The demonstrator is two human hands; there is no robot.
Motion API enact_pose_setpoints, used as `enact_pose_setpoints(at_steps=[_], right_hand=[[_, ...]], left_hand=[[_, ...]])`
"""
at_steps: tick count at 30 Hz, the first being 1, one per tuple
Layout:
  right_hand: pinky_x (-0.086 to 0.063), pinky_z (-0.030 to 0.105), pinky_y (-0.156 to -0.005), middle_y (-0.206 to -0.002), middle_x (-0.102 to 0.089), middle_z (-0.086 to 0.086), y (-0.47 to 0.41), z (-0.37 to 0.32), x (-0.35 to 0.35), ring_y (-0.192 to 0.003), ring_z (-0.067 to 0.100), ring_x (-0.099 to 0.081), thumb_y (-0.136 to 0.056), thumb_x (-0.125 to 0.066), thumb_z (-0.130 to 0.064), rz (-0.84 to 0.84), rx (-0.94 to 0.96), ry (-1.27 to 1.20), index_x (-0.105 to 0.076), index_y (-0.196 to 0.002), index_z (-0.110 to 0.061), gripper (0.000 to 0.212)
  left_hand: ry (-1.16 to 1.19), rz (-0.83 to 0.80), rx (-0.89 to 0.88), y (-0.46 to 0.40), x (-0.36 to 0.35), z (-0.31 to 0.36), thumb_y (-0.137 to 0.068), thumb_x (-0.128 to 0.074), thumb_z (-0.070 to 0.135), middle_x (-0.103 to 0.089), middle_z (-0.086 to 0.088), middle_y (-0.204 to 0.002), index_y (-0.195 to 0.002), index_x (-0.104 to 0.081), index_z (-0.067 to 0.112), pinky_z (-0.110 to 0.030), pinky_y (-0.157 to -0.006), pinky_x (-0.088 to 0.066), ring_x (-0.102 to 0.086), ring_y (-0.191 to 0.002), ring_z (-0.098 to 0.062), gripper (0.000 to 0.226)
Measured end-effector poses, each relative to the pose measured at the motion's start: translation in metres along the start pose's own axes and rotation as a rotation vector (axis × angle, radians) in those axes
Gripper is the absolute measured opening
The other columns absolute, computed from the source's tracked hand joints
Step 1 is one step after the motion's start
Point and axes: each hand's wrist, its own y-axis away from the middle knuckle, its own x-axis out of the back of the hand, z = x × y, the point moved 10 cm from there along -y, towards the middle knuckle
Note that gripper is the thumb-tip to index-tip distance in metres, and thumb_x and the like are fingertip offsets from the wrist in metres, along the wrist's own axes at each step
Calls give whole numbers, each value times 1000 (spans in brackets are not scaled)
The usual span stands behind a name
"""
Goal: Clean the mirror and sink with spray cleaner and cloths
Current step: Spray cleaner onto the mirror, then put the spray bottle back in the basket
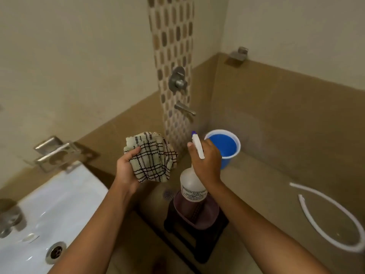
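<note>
My left hand grips a bunched checked cloth, held up in front of me. My right hand is wrapped round the neck of the spray bottle, nozzle pointing away toward the far tiled wall. The bottle hangs over a dark stool carrying a maroon tub, with a blue bucket just beyond. The sink lies near me on the left; no mirror is in view. My worry: a squeeze now would send cleaner onto the wall or into the bucket, not the sink. With only the neck gripped, the bottle could also slip.
</note>
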Motion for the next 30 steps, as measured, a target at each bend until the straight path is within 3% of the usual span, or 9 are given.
enact_pose_setpoints(at_steps=[3,6,8,10,12,16,20,24,30], right_hand=[[-36,25,-50,-64,-52,-6,16,38,2,-57,10,-50,-87,-68,-42,32,-84,78,-61,-74,-13,33],[-43,31,-51,-69,-61,-1,35,70,6,-60,14,-56,-85,-66,-49,88,-173,167,-67,-81,-14,35],[-46,33,-52,-71,-61,-1,49,88,9,-61,14,-57,-83,-65,-50,127,-243,180,-67,-81,-15,35],[-48,34,-55,-73,-62,-2,62,107,9,-63,14,-58,-83,-68,-45,155,-317,206,-68,-83,-16,29],[-50,35,-58,-75,-64,0,78,127,11,-66,15,-59,-83,-73,-41,183,-405,236,-70,-86,-16,25],[-53,36,-64,-79,-68,3,109,162,9,-70,16,-62,-83,-75,-36,226,-551,230,-71,-88,-13,24],[-52,42,-60,-74,-67,13,136,193,2,-68,26,-62,-82,-77,-30,256,-662,175,-69,-83,-7,24],[-52,45,-56,-70,-64,11,156,226,-13,-63,25,-61,-85,-73,-31,207,-718,180,-67,-80,-7,26],[-50,28,-68,-91,-69,9,155,255,-50,-79,21,-63,-85,-72,-19,29,-700,162,-70,-101,-4,22]], left_hand=[[-27,-58,106,-26,-3,-33,-95,-41,23,-69,-17,-122,-129,-59,9,-55,-96,-48,-64,-113,-37,41],[-71,-86,198,-51,-1,-63,-94,-44,23,-65,-19,-128,-128,-62,9,-61,-105,-41,-59,-120,-41,41],[-105,-96,256,-63,1,-81,-95,-43,22,-70,-17,-119,-108,-75,12,-55,-96,-50,-67,-109,-36,36],[-144,-123,324,-72,4,-99,-98,-39,21,-75,-12,-105,-89,-82,16,-44,-78,-60,-73,-92,-28,43],[-204,-116,371,-82,12,-114,-98,-41,22,-75,-12,-105,-96,-80,14,-40,-72,-60,-74,-88,-27,40],[-255,-102,432,-99,29,-141,-96,-46,23,-72,-13,-113,-120,-65,11,-43,-78,-55,-72,-93,-28,33],[-280,-103,486,-113,43,-162,-95,-47,25,-75,-12,-106,-119,-64,12,-41,-70,-58,-74,-88,-28,32],[-297,-92,515,-124,53,-177,-97,-45,25,-76,-11,-105,-118,-64,13,-40,-69,-58,-74,-89,-27,32],[-316,-90,533,-140,64,-189,-98,-41,26,-76,-11,-103,-113,-66,12,-43,-79,-53,-73,-93,-29,33]])
